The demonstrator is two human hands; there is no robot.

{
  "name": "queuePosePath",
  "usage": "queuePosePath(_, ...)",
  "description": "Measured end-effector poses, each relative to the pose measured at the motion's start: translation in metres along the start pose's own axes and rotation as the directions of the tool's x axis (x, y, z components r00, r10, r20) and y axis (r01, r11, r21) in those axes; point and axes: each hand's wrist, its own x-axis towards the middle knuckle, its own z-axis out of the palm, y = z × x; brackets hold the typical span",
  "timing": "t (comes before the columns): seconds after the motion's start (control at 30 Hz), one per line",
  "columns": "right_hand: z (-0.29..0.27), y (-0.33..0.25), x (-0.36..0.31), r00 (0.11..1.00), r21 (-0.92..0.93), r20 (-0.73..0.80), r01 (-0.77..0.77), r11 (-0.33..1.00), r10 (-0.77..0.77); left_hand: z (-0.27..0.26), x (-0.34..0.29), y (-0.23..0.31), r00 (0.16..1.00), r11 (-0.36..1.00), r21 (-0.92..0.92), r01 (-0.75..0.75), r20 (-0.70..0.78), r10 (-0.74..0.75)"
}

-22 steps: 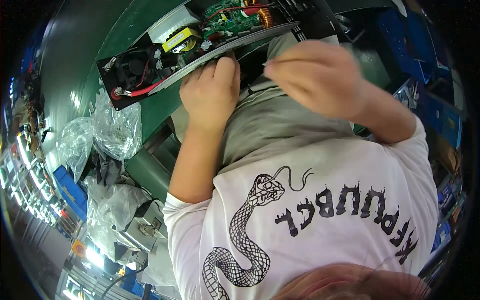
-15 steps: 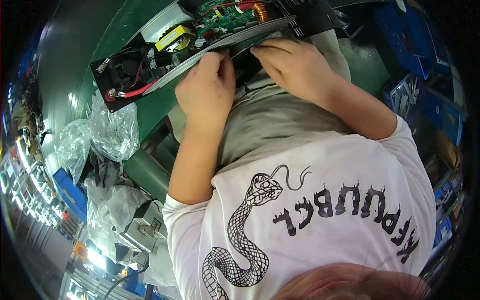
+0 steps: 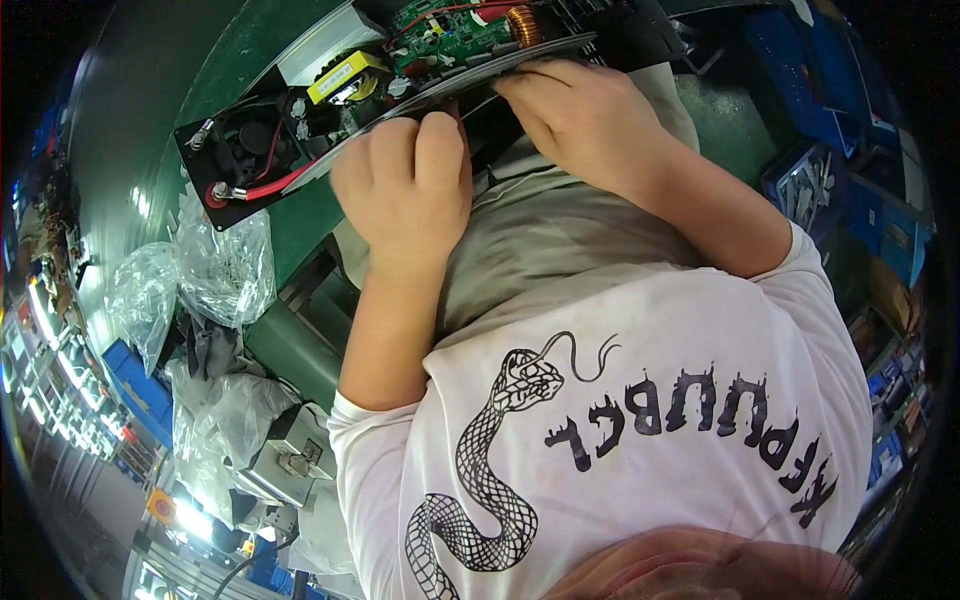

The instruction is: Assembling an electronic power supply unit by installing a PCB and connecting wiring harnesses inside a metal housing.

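Note:
An uncovered electronics unit (image 3: 460, 82) with a metal side wall lies across the top of the view, tilted. Inside it sit a green circuit board (image 3: 440, 48), a yellow-wrapped transformer (image 3: 344, 77) and a copper coil (image 3: 523, 27). A black fan (image 3: 250, 140) and a thick red cable (image 3: 275, 183) are at its left end. My left hand (image 3: 405, 185) is closed with curled fingers against the near side wall. My right hand (image 3: 585, 120) is closed too, its fingertips by the wall's near edge farther right. What either hand grips is hidden.
Clear plastic bags (image 3: 225, 260) hang at the left over the edge of a green work surface (image 3: 120, 130). A grey metal box (image 3: 290, 455) stands below them. Blue bins (image 3: 800, 75) and a tray of metal parts (image 3: 803, 185) are at the right.
My left hand has rolled over and shifted slightly left, its knuckles now facing up. The right hand has moved a little up and left. The unit's left end has shifted slightly left.

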Motion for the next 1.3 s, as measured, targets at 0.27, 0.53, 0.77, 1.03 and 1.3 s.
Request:
queuePosePath(0.27,0.002,0.005,0.003,0.998,-0.078,-0.062,0.002,0.997,-0.007,0.001,0.015,-0.01,0.995,0.989,-0.107,0.101,0.018,-0.099)
queuePosePath(0.53,-0.001,0.012,0.003,0.995,-0.122,-0.092,-0.042,0.992,0.031,0.001,0.018,-0.006,0.981,0.977,-0.104,0.186,0.075,-0.179)
queuePosePath(0.77,-0.014,0.014,0.012,0.989,-0.246,-0.119,0.06,0.967,-0.091,-0.001,0.023,-0.005,0.975,0.972,-0.099,0.215,0.083,-0.207)
queuePosePath(1.03,-0.039,0.002,0.025,0.983,-0.302,-0.078,0.136,0.944,-0.167,-0.022,0.007,-0.003,0.973,0.977,-0.145,0.154,0.197,-0.124)
queuePosePath(1.3,-0.043,0.01,0.016,0.971,-0.25,0.045,0.239,0.938,-0.236,-0.037,-0.004,0.001,0.977,0.979,-0.179,0.1,0.201,-0.064)
